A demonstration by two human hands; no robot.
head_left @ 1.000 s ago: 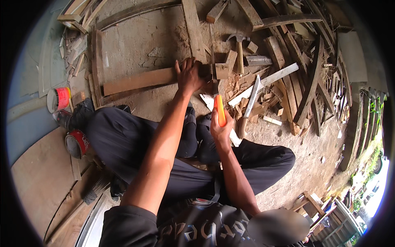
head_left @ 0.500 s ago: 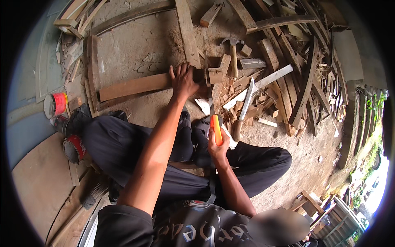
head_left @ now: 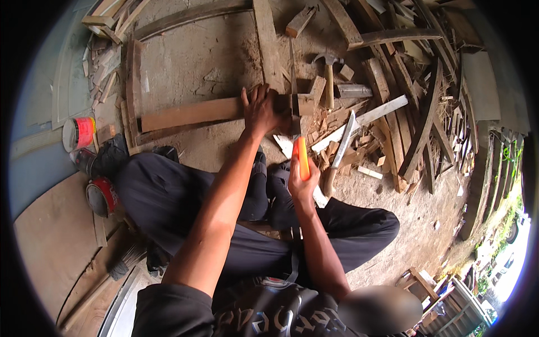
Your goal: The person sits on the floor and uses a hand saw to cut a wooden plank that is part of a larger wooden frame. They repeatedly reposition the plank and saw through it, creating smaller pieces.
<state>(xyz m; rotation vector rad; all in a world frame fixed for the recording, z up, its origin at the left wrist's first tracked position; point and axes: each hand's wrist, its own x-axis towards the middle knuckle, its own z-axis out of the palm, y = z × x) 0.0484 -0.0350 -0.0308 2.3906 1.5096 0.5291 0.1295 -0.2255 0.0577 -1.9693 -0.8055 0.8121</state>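
Observation:
A brown wooden board (head_left: 193,114) lies crosswise in front of me, its right end close to a small wood block. My left hand (head_left: 260,114) presses down on the board near that end, fingers curled over its far edge. In my right hand (head_left: 304,178) is the orange handle of a handsaw (head_left: 302,154). The saw's narrow blade crosses the board just right of my left hand and stretches beyond it. Part of the blade's contact with the wood is too dark to make out.
To the right lie a claw hammer (head_left: 329,78), a long knife (head_left: 343,143) and a large heap of wood strips (head_left: 421,121). A long plank (head_left: 267,48) runs away beyond the board. Cans (head_left: 78,133) stand at left, near a brush (head_left: 124,264).
My right hand has pushed the saw forward, so more blade shows beyond the board. My left hand stays on the board, while the whole view has shifted slightly.

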